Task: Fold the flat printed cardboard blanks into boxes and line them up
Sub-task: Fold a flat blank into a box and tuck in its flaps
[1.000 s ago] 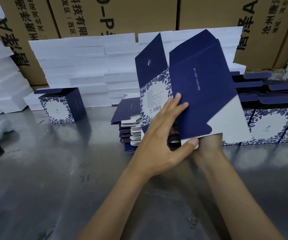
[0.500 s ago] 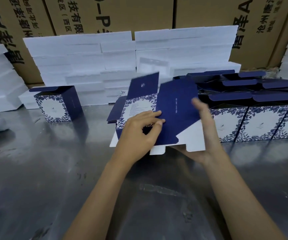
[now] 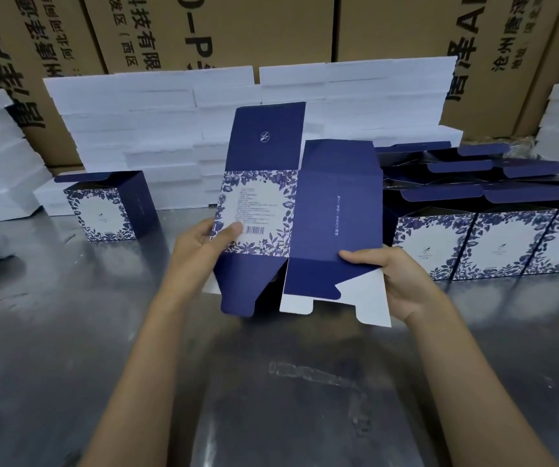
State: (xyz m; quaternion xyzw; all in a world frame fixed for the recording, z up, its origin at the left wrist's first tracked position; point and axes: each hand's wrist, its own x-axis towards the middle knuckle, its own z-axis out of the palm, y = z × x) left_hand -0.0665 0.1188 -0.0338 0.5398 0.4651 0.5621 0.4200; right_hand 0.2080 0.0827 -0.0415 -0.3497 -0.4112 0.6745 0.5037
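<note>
Both hands are on the cardboard blank (image 3: pixel 300 210), held upright above the metal worktop (image 3: pixel 271 382). The left hand (image 3: pixel 200 251) pinches the lower left edge of the floral panel, thumb laid flat on the print just beside the barcode, the other fingers tucked behind the card. The right hand (image 3: pixel 395 274) grips the lower right corner of the plain navy panel, thumb on the front, fingers curled behind the white flap. Between the two hands the blank stands partly opened, two panels meeting at a crease, the top flaps rising above the fingers and the bottom flaps hanging below them. Off to the left of the left hand, well apart, a single folded box (image 3: pixel 109 207) stands on the worktop with its lid open. Just right of the right hand, a row of folded boxes (image 3: pixel 493 244) is lined up. Behind it all sit white foam stacks (image 3: pixel 156 129) and brown cartons (image 3: pixel 237 28).
</note>
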